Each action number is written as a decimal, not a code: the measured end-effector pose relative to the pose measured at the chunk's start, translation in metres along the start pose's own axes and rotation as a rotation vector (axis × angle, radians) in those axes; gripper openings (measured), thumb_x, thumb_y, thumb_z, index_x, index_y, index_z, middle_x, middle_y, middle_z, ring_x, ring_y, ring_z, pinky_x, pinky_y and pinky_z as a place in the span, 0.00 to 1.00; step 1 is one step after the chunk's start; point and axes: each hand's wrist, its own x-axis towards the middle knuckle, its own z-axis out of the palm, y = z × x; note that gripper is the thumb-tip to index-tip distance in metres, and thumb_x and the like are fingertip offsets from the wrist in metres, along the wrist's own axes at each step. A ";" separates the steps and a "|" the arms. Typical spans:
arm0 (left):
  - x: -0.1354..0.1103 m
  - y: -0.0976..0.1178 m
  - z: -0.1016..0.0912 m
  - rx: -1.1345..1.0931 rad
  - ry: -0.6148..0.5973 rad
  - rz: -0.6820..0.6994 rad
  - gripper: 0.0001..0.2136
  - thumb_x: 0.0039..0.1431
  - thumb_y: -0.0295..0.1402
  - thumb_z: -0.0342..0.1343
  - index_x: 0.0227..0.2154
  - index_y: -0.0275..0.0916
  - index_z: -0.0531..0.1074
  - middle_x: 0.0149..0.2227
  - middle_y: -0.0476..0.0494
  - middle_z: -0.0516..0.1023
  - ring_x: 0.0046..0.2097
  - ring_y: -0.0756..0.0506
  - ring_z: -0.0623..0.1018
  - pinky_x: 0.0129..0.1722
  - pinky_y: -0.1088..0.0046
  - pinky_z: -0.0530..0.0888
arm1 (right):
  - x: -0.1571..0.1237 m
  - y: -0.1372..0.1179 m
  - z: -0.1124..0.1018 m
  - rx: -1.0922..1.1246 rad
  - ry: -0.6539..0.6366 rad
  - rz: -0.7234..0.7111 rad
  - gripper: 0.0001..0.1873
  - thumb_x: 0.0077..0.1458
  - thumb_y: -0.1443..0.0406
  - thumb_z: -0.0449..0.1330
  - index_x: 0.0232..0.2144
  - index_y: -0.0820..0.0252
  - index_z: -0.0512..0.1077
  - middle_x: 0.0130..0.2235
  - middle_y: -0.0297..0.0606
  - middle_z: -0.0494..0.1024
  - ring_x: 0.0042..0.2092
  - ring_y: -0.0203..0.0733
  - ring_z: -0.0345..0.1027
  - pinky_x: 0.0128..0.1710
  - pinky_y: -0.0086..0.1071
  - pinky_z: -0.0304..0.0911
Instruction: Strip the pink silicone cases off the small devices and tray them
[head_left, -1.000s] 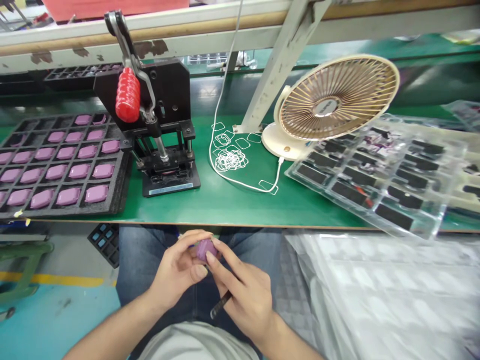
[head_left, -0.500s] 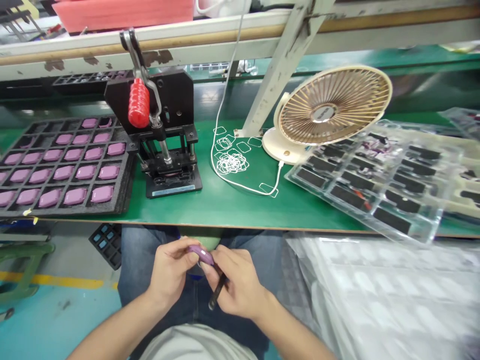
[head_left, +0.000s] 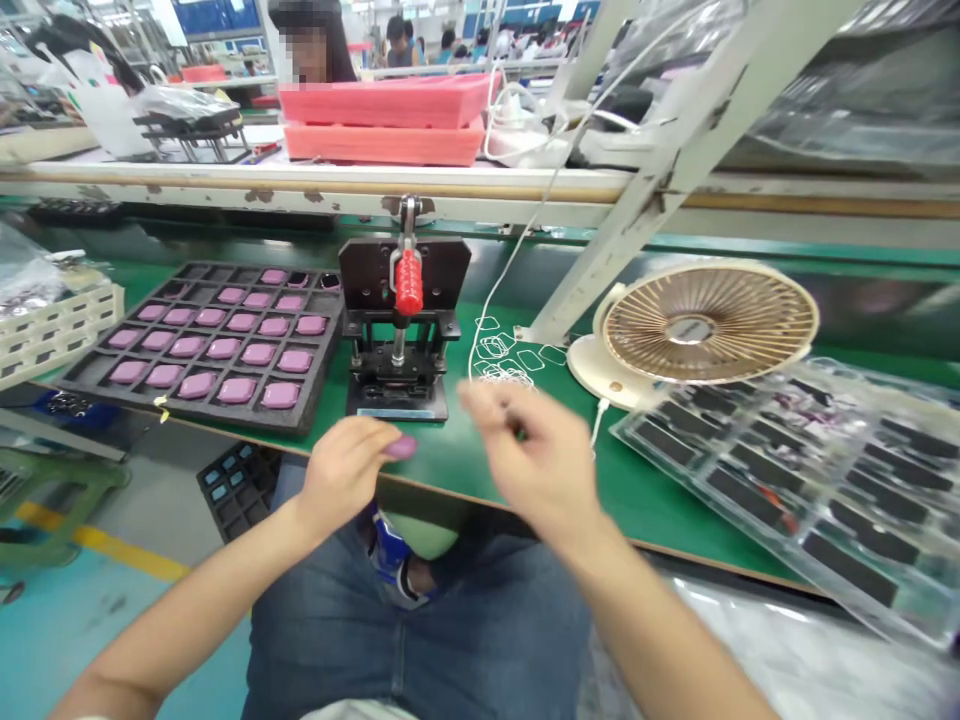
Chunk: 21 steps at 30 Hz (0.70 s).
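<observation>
My left hand (head_left: 349, 468) is closed round a small purple part (head_left: 400, 447) that pokes out past its fingers, just in front of the black hand press (head_left: 400, 325) with a red lever grip (head_left: 409, 282). My right hand (head_left: 529, 450) is raised over the green bench near a pile of thin white ring-shaped gaskets (head_left: 504, 362). It is smeared by motion, so its fingers cannot be read. Left of the press lies a black foam tray (head_left: 202, 345) filled with several more purple parts.
A cream desk fan (head_left: 694, 330) lies tilted back on the right, beside clear plastic trays (head_left: 810, 470) of black parts. A white cable (head_left: 517, 260) runs down to the bench. Pink foam trays (head_left: 386, 120) sit on the shelf above. Another person sits beyond the shelf.
Both hands rose from my lap to the bench edge and separated. The left kept the purple part, the right swung toward the gaskets. The view tilted up.
</observation>
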 end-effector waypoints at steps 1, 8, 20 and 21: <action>0.007 -0.007 0.005 0.021 0.001 -0.015 0.11 0.69 0.24 0.61 0.51 0.42 0.80 0.47 0.42 0.87 0.51 0.40 0.85 0.55 0.55 0.82 | 0.024 -0.005 -0.003 -0.096 0.105 -0.160 0.15 0.71 0.54 0.59 0.48 0.55 0.80 0.49 0.42 0.84 0.46 0.45 0.78 0.41 0.34 0.72; 0.013 -0.030 0.029 0.072 0.008 -0.035 0.08 0.71 0.28 0.60 0.47 0.43 0.82 0.45 0.44 0.89 0.49 0.39 0.88 0.62 0.48 0.79 | 0.121 -0.026 0.004 -0.555 -0.100 -0.754 0.17 0.74 0.64 0.54 0.59 0.50 0.76 0.60 0.32 0.81 0.49 0.36 0.82 0.37 0.24 0.71; -0.006 -0.020 0.003 -0.029 0.181 -0.230 0.08 0.70 0.27 0.61 0.48 0.43 0.82 0.48 0.43 0.88 0.50 0.41 0.86 0.54 0.57 0.84 | 0.065 0.017 0.025 -0.608 -0.169 -0.556 0.16 0.75 0.62 0.53 0.45 0.53 0.82 0.47 0.34 0.88 0.41 0.38 0.83 0.35 0.28 0.70; -0.011 -0.017 0.000 -0.032 0.193 -0.249 0.08 0.70 0.27 0.61 0.47 0.44 0.82 0.48 0.43 0.87 0.50 0.42 0.85 0.54 0.59 0.84 | 0.053 0.034 0.038 -0.648 -0.248 -0.508 0.16 0.75 0.62 0.53 0.48 0.52 0.82 0.51 0.35 0.87 0.42 0.39 0.83 0.33 0.28 0.69</action>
